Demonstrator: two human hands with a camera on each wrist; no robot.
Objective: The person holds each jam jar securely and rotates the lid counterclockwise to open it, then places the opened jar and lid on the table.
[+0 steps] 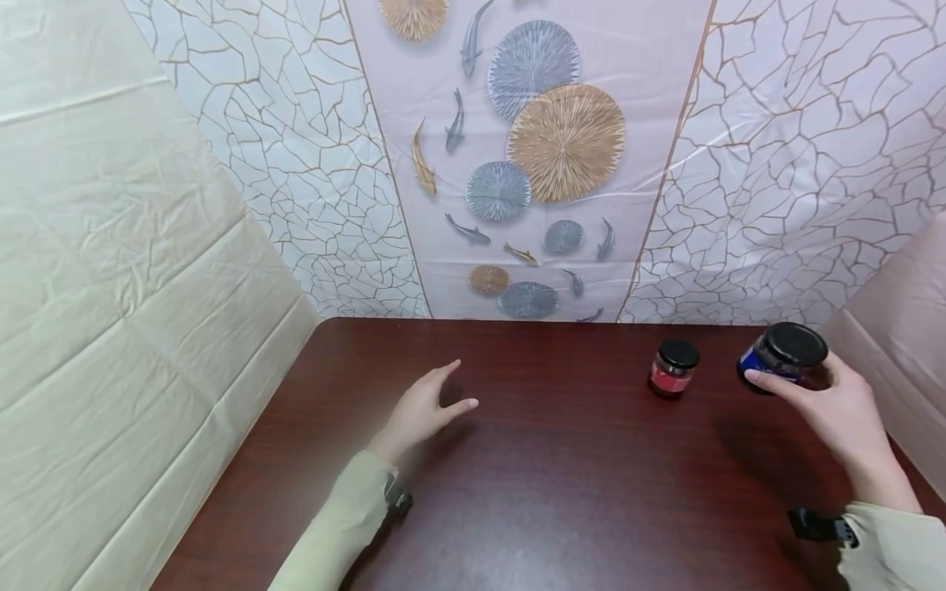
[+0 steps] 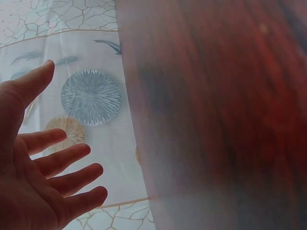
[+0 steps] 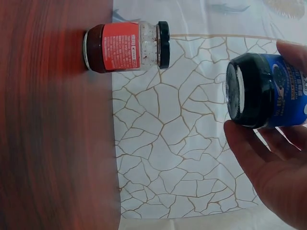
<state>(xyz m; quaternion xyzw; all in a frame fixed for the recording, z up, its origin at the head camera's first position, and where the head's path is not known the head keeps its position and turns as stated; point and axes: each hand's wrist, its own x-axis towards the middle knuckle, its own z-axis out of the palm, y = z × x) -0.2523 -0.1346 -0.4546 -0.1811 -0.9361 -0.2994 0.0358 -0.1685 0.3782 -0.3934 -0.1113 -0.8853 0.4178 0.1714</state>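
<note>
My right hand (image 1: 846, 410) grips a dark glass jar with a blue label and black lid (image 1: 792, 349), thumb on the near side. In the right wrist view the same blue-labelled jar (image 3: 256, 91) is held above the table, its base toward the camera. To its left a smaller jar with a red label and black lid (image 1: 671, 369) stands upright on the table; the red-labelled jar (image 3: 122, 47) looks partly filled with dark contents. My left hand (image 1: 415, 417) hovers over the table with thumb and fingers spread, holding nothing; the left wrist view shows its bare palm (image 2: 29, 191).
The dark red-brown table (image 1: 547, 484) ends at a patterned cloth backdrop (image 1: 565, 148) with fish and round motifs. Cream cloth (image 1: 148, 328) hangs along the left side, and pale cloth (image 1: 897, 353) along the right.
</note>
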